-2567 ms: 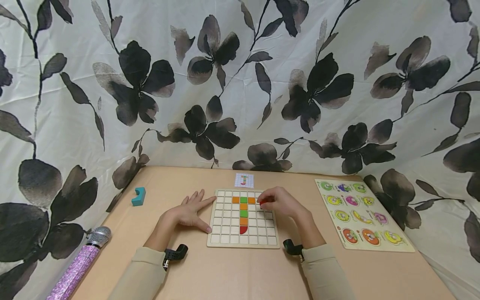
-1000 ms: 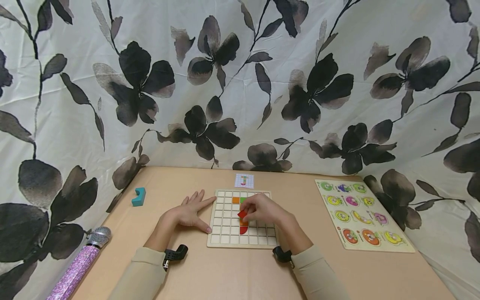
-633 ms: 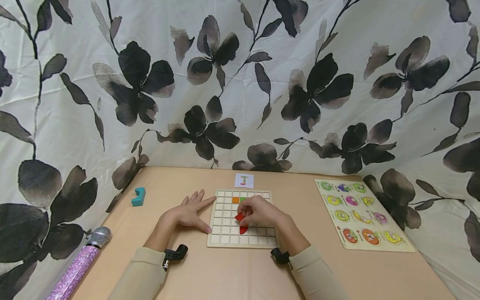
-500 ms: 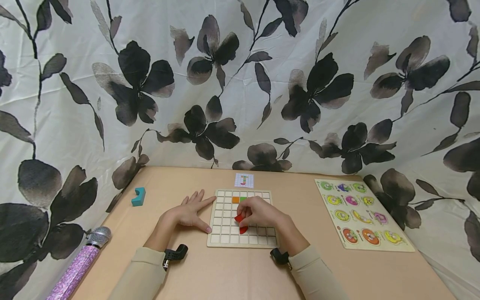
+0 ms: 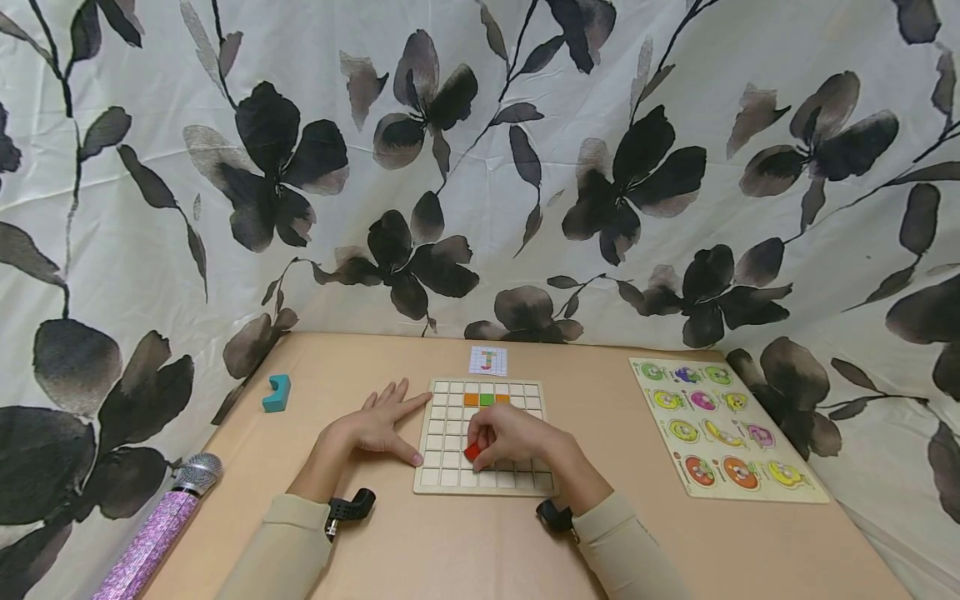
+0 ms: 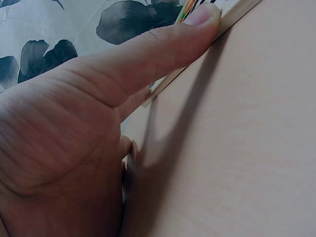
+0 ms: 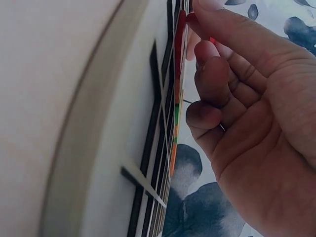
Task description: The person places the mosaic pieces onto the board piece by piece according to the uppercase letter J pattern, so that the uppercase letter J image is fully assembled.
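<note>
My left hand (image 5: 378,427) lies with fingers spread at the left edge of a white grid board (image 5: 448,479). Its thumb (image 6: 163,54) touches the board's rim in the left wrist view. Low over the board's middle, my right hand (image 5: 513,435) pinches a red tile (image 5: 472,452) between thumb and fingertips. An orange tile (image 5: 471,400), a green tile (image 5: 487,400) and another orange tile (image 5: 503,399) sit in a row near the board's top. The right hand covers the column of tiles below them. In the right wrist view, a red tile (image 7: 178,49) shows in the board.
Behind the board lies a small pattern card (image 5: 488,361). A teal curved block (image 5: 277,393) sits at the table's left, near a glittery purple microphone (image 5: 161,525). At right is a fruit-picture board (image 5: 727,429). A floral cloth (image 5: 525,167) hangs behind the table (image 5: 450,550).
From the board's upper right, my right hand has carried the red tile left and then down the coloured column towards its lower end. The left hand has stayed in place.
</note>
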`<control>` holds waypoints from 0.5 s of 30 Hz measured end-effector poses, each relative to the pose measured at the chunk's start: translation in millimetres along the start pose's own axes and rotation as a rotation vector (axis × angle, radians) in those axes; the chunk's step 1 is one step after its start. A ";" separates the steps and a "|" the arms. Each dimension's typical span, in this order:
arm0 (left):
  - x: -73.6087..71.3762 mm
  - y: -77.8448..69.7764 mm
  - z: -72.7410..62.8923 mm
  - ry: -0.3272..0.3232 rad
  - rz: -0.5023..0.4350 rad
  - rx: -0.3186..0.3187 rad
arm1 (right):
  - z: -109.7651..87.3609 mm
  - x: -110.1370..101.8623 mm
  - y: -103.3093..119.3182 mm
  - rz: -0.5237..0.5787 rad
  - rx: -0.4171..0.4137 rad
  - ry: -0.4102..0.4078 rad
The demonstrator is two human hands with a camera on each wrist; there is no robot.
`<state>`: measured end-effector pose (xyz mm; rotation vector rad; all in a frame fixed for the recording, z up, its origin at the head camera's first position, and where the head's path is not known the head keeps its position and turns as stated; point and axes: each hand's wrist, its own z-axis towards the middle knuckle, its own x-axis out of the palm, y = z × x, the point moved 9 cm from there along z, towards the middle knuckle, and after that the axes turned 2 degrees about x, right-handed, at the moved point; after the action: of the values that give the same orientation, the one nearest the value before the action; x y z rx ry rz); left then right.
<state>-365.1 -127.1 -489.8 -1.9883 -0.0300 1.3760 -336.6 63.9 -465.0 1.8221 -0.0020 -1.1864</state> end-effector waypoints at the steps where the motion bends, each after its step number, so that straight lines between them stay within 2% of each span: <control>1: 0.1 0.2 0.1 0.002 0.000 -0.003 | 0.2 1.2 0.1 -0.004 -0.004 0.004; 15: 0.0 3.0 0.4 -0.009 0.004 -0.003 | -0.2 6.7 2.6 -0.046 0.017 0.021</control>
<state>-366.5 -129.2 -491.6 -1.9856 -0.0319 1.3880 -331.7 59.6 -468.0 1.8584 0.0417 -1.2025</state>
